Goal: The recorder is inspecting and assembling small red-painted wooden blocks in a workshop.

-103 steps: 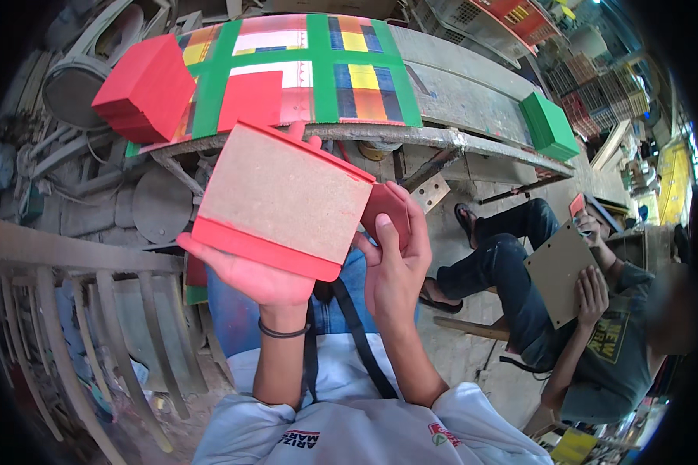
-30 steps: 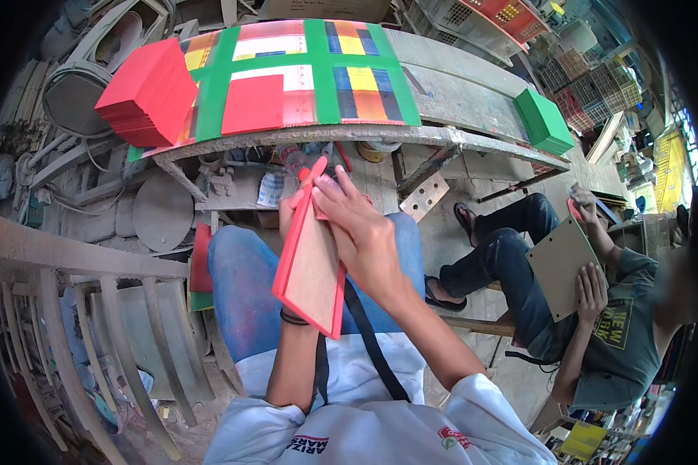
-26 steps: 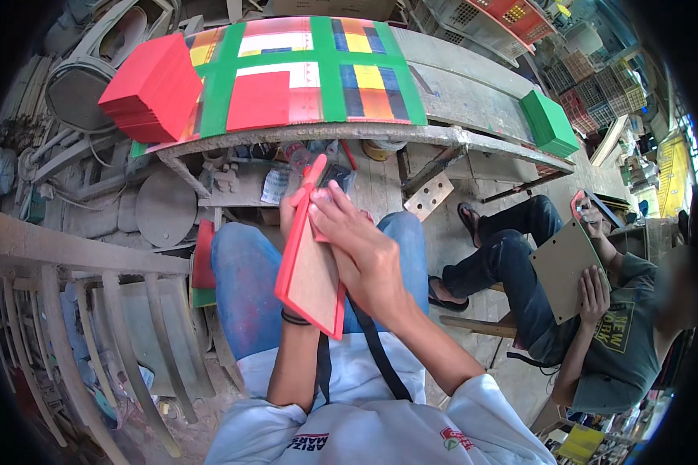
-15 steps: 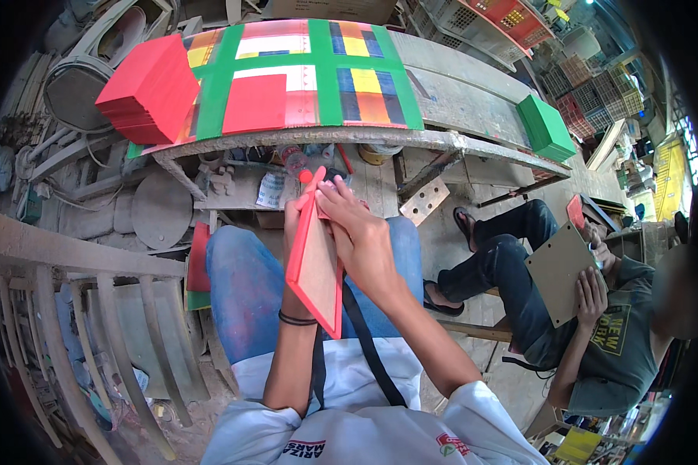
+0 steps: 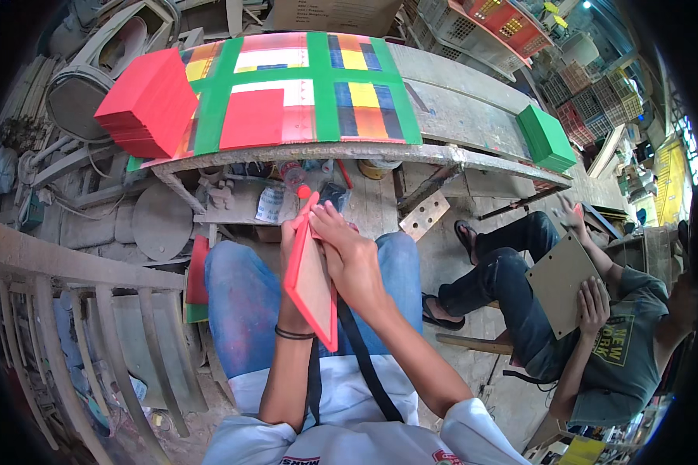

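Note:
Upright over my lap is a thin rectangular board (image 5: 309, 275) with a plain brown face and red edges, tilted with its far end raised. My left hand (image 5: 288, 232) grips it from the left side, its fingers mostly hidden behind the board. Across the far part of the brown face lies my right hand (image 5: 347, 246), fingers bent together and pressed on the board near its edge. A bit of red shows past the right knuckles; what it belongs to I cannot make out. Beyond, on the bench, are a tall stack of red panels (image 5: 143, 105) and a flat red panel (image 5: 252, 118).
A long bench (image 5: 473, 93) spans the front, its left part under a green-striped printed sheet (image 5: 322, 108). Green panels (image 5: 547, 138) are stacked at its right end. A slatted wooden piece (image 5: 116, 267) stands at left. At right a seated co-worker holds a drilled board (image 5: 562, 283).
The board and both my hands have shifted slightly down, with the grip much the same. The co-worker's far hand has lifted off their board and moved up.

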Demonstrator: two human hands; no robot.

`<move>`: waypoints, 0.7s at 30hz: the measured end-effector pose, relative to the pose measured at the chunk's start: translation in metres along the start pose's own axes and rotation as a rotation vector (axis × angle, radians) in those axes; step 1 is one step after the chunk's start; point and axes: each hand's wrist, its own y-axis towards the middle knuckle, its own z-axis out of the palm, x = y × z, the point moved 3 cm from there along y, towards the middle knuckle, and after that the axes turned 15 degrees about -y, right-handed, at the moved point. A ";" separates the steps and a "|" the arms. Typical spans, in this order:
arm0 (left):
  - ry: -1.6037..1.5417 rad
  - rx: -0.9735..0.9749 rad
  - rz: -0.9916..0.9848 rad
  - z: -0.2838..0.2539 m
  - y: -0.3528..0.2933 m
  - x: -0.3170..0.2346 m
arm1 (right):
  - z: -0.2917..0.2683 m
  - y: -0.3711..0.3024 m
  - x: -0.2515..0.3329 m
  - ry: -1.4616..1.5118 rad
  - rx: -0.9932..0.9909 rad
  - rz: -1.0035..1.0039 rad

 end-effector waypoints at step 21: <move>-0.391 -0.104 -0.425 -0.160 -0.005 -0.013 | -0.003 -0.047 -0.143 0.069 0.066 0.369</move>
